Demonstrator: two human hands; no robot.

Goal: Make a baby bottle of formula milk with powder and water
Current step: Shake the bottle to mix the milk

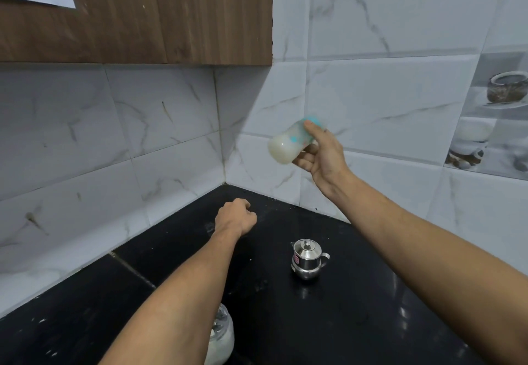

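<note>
While the right hand (320, 156) grips the bottle (285, 146), it lies tilted, base leftward, above the jug (307, 259). Beside it, the left hand (235, 216) is an empty fist.

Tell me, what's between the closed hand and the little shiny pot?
Only bare black counter between the left hand and the steel pot, in the head view.

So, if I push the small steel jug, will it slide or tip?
It would likely slide, since the steel jug stands on a glossy black counter. Its belly is wide and low, so tipping seems unlikely. The knobbed lid may be loose and fall if tilted.
</note>
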